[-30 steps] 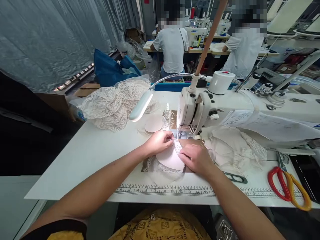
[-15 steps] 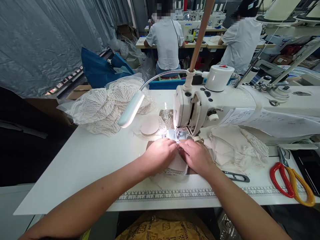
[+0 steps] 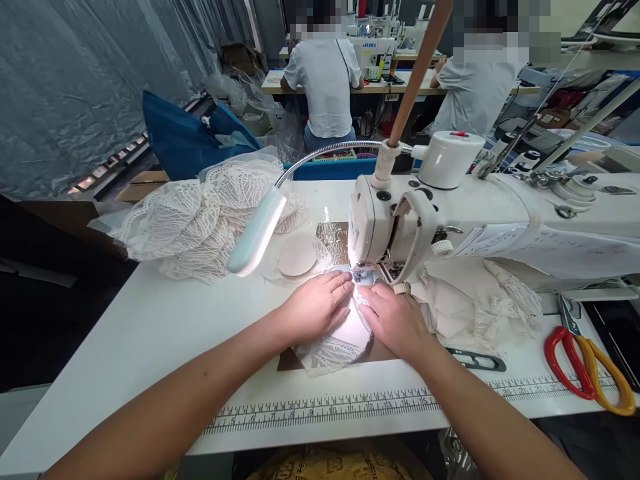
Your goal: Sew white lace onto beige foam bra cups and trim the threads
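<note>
A cream fabric piece with lace trim point(image 3: 350, 333) lies below the needle area of a white sewing machine point(image 3: 373, 220). My left hand point(image 3: 316, 305) rests palm down on its left side, fingers stretched toward the presser foot point(image 3: 359, 275). On the right edge, my right hand point(image 3: 395, 317) has its fingers bent together and the fabric edge at its fingertips. Its fingertips are close to the needle, and part of the fabric is hidden under both hands. Light from the machine falls on the fabric between them.
Left of the machine are a lace heap point(image 3: 210, 213) and a round cream pad point(image 3: 297, 255). Cream fabric point(image 3: 470, 300), a grey flat tool point(image 3: 477, 360) and scissors point(image 3: 590, 367) lie to the right. A lamp point(image 3: 257, 230) hangs over the table. Two people sit at benches beyond.
My left hand has opened from a pinch near the needle and now lies flatter on the fabric. More of the lace-trimmed piece shows below the hands. The camera view has shifted slightly.
</note>
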### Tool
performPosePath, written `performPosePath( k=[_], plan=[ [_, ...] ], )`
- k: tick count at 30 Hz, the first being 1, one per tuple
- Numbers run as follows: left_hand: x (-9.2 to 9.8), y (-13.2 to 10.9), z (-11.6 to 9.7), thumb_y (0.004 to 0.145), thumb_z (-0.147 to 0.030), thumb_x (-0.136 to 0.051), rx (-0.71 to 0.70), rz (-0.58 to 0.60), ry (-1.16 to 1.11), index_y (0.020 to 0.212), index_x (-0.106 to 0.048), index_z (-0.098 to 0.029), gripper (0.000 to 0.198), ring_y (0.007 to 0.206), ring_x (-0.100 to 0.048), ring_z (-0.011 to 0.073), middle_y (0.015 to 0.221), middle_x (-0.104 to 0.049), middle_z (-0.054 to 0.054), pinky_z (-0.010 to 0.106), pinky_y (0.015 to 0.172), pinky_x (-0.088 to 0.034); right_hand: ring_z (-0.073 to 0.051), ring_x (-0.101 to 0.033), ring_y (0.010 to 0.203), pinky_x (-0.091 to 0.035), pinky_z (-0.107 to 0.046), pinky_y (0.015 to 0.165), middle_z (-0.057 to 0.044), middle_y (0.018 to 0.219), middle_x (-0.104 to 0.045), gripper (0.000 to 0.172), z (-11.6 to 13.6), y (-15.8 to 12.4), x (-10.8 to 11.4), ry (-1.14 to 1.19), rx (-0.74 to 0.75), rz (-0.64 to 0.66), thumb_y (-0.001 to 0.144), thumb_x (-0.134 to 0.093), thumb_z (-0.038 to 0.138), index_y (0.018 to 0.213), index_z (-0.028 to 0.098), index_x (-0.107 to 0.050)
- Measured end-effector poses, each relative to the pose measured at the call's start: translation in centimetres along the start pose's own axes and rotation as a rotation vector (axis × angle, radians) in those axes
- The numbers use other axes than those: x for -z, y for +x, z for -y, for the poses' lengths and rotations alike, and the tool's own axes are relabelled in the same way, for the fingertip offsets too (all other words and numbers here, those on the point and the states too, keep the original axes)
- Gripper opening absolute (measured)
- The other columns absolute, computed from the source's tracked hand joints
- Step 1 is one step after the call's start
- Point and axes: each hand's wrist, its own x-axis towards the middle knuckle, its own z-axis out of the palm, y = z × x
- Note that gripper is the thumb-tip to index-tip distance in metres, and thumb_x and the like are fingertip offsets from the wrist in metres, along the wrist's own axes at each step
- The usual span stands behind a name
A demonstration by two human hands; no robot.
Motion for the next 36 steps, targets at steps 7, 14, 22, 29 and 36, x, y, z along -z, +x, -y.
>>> performPosePath(
  k=[7, 14, 22, 29, 36],
  plan=[
    [0.7, 0.5, 2.1, 0.093, -0.030, -0.046, -0.073, 0.094, 0.000, 0.128, -0.056, -0.009, 0.042, 0.116, -0.056, 0.0293, 0.133, -0.056, 0.018, 0.044, 0.097, -0.048, -0.019, -0.062, 0.074, -0.040, -0.028, 0.060, -0.004, 0.092, -0.070, 0.032, 0.1, 0.1, -0.1, -0.010, -0.017, -0.030, 0.089, -0.050, 0.025, 0.116, 0.022, -0.065],
    [1.7, 0.5, 0.5, 0.090, -0.019, -0.048, -0.154, 0.100, -0.009, 0.110, -0.062, -0.010, 0.026, 0.114, -0.052, 0.0292, 0.118, -0.061, 0.017, 0.049, 0.100, -0.039, -0.016, -0.063, 0.074, -0.044, -0.024, 0.062, -0.006, 0.096, -0.071, 0.034, -0.5, -0.2, 0.3, 0.134, -0.053, -0.052, 0.088, -0.040, 0.012, 0.108, 0.019, -0.067],
    [1.3, 0.2, 0.2, 0.092, -0.025, -0.049, -0.137, 0.061, -0.092, 0.105, -0.061, -0.011, 0.022, 0.102, -0.054, 0.0267, 0.099, -0.061, 0.014, 0.046, 0.095, -0.042, -0.014, -0.061, 0.074, -0.042, -0.022, 0.063, -0.006, 0.099, -0.070, 0.035, -0.7, -0.5, 0.1, 0.170, 0.010, -0.112, 0.086, -0.042, 0.010, 0.109, 0.019, -0.068],
    [0.7, 0.0, 0.5, 0.093, -0.025, -0.047, -0.141, 0.026, -0.145, 0.104, -0.060, -0.012, 0.021, 0.097, -0.054, 0.0255, 0.096, -0.059, 0.014, 0.044, 0.090, -0.044, -0.012, -0.045, 0.057, -0.029, -0.023, 0.052, -0.002, 0.075, -0.063, 0.035, -0.6, -0.6, -0.1, 0.063, 0.092, -0.123, 0.080, -0.046, 0.007, 0.099, 0.022, -0.072],
    [0.2, -0.2, 0.9, 0.093, -0.027, -0.048, -0.103, 0.019, -0.181, 0.108, -0.059, -0.011, 0.025, 0.101, -0.052, 0.0254, 0.101, -0.058, 0.014, 0.044, 0.095, -0.042, -0.013, -0.045, 0.059, -0.028, -0.025, 0.052, -0.003, 0.073, -0.060, 0.035, -0.3, -0.3, -0.4, -0.033, 0.108, -0.139, 0.081, -0.045, 0.008, 0.100, 0.020, -0.071]
  ],
)
